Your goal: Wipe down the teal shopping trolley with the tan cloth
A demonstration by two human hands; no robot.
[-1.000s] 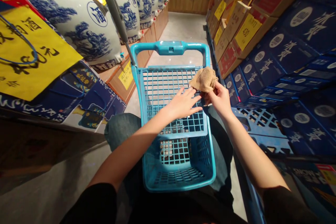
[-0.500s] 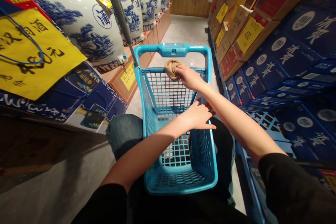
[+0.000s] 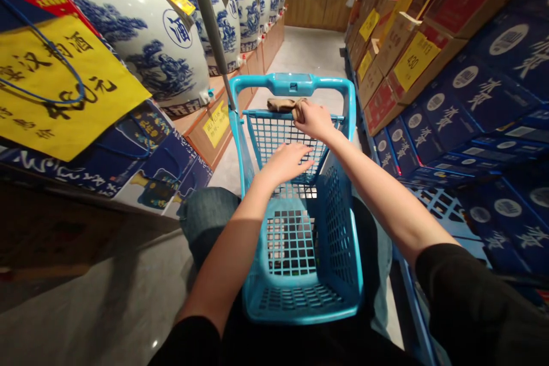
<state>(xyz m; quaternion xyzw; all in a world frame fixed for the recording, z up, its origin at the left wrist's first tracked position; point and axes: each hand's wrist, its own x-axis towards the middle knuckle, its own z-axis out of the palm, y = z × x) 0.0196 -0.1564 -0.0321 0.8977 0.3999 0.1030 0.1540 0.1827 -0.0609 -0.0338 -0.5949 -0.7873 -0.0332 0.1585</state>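
Observation:
A light-blue plastic shopping basket (image 3: 303,311) with grid walls and a raised handle stands between my knees. My right hand (image 3: 314,120) is closed around a crumpled tan cloth (image 3: 281,104) at the basket's far rim, just below the handle (image 3: 293,83). Part of the cloth sticks out to the left of my fingers. Over the basket's inside, nearer to me, my left hand (image 3: 288,163) hovers with fingers stretched out and nothing in it. A grey pole (image 3: 211,28) rises from the basket's far left corner.
Large blue-and-white porcelain jars (image 3: 141,34) line a wooden ledge on the left. A yellow price sign (image 3: 64,86) hangs nearby. Stacked blue boxes (image 3: 441,103) and brown cartons (image 3: 397,46) rise on the right. Grey floor (image 3: 311,48) runs ahead to a wooden counter (image 3: 317,3).
The cloth has gone from a rounded bundle to a flatter strip in my right hand. My left hand has moved left and away from me. The basket sits slightly further right in view.

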